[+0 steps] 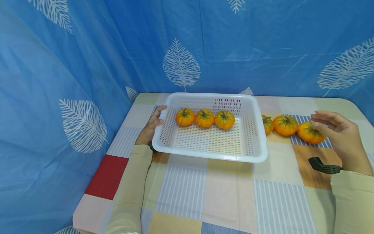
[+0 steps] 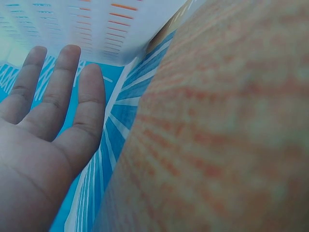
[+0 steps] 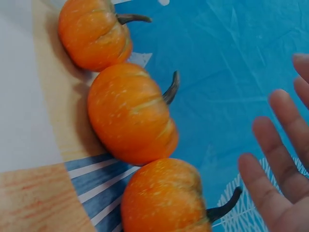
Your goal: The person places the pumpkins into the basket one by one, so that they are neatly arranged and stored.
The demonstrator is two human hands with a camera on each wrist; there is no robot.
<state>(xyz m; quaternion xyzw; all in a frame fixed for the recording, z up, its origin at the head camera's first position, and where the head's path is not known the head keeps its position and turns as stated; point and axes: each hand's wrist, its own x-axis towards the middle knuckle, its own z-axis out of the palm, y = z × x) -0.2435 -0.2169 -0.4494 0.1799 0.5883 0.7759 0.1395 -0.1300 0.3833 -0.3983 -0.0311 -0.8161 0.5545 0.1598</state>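
Note:
A white plastic basket (image 1: 204, 156) holds three small orange pumpkins (image 1: 204, 118) in a row near its back wall. My left hand (image 1: 150, 128) is at the basket's left side, fingers extended by the rim; in the left wrist view the hand (image 2: 53, 116) has loosely straight fingers beside the slotted wall (image 2: 96, 29). Right of the basket, three more pumpkins (image 1: 285, 125) lie in a touching row, the leftmost partly hidden by the basket. My right hand (image 1: 340, 136) hovers at the rightmost pumpkin (image 1: 310, 133). In the right wrist view, its fingers (image 3: 277, 145) are spread, apart from the pumpkins (image 3: 133, 113).
A patchwork-patterned cloth (image 1: 181, 188) covers the table. Blue curtains (image 1: 248, 48) with white leaf prints hang behind the table and along its left side. A black band (image 1: 324, 166) is on the right wrist.

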